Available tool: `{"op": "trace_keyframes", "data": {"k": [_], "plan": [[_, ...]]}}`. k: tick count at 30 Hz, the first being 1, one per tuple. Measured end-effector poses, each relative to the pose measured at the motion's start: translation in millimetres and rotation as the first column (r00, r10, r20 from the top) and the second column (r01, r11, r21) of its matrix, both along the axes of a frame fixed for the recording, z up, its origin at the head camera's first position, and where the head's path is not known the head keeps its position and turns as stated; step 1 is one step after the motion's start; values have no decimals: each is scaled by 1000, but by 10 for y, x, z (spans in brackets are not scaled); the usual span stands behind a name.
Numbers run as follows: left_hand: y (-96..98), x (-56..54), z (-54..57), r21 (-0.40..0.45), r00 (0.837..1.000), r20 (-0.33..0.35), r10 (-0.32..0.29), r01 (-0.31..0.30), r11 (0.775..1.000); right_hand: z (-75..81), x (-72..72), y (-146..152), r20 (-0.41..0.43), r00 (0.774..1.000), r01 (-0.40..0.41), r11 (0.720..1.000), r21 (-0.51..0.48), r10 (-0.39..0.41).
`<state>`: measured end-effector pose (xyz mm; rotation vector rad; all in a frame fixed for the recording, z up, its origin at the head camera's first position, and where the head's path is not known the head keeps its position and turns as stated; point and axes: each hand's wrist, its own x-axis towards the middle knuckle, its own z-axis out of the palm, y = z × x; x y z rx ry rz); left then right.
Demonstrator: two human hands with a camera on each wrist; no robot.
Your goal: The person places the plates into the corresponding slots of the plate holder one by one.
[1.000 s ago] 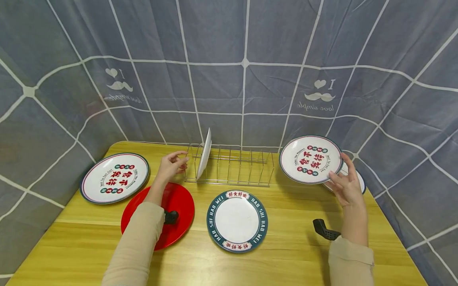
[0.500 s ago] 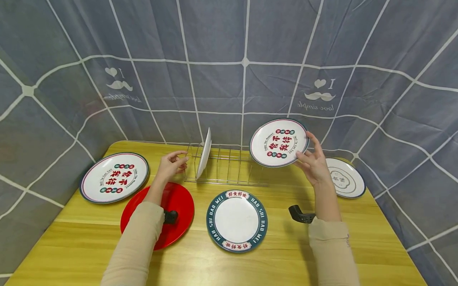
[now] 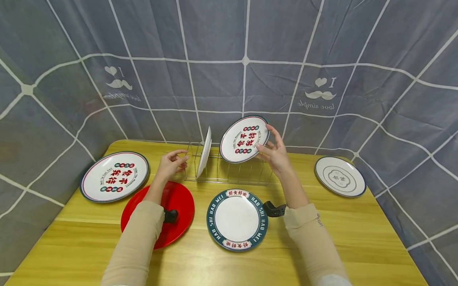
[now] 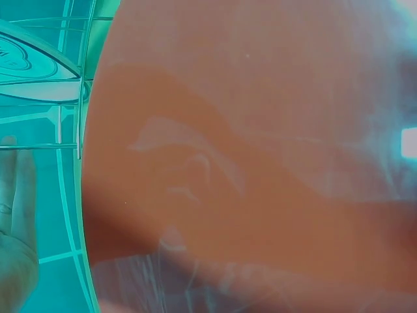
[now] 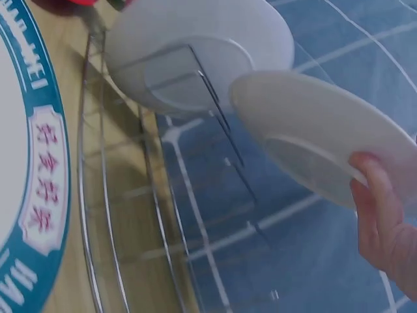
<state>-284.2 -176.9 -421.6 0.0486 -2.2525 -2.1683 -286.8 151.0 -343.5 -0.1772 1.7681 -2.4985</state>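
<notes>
My right hand pinches the right rim of a white plate with red lettering and a dark blue edge. That plate is tilted in the air over the wire dish rack; in the right wrist view its pale underside shows above the wires. Another plate stands on edge in the rack's left part. At the rack's left end, my left hand holds the end wire between thumb and fingers. In the left wrist view, part of that hand shows at the wire, beside a large red plate.
On the wooden table lie a lettered white plate at left, the red plate under my left forearm, a blue-rimmed plate before the rack, and a small white plate at right. A grey checked curtain hangs behind.
My right hand has carried its plate leftward from the right side to over the rack, uncovering the small white plate at right. The left hand has stayed at the rack's end.
</notes>
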Motion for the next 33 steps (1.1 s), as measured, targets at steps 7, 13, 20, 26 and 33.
{"op": "trace_keyframes", "data": {"k": [7, 13, 20, 26, 33], "plan": [[-17, -13, -12, 11, 1000, -2, -10, 10, 1000, 15, -20, -321, -39, 999, -24, 996, 87, 28], [3, 29, 76, 5, 999, 29, -17, 17, 1000, 63, 15, -565, -88, 995, -23, 978, 205, 42], [36, 81, 212, 9, 999, 52, -16, 16, 1000, 144, 28, -807, -156, 986, 0, 942, 335, 55], [47, 42, 233, 19, 999, 54, -4, 3, 1000, 159, -4, -934, -225, 972, 47, 890, 454, 63], [46, 69, 220, 26, 997, 79, -8, 6, 1000, 70, 7, -1031, -283, 957, 111, 808, 579, 71]]}}
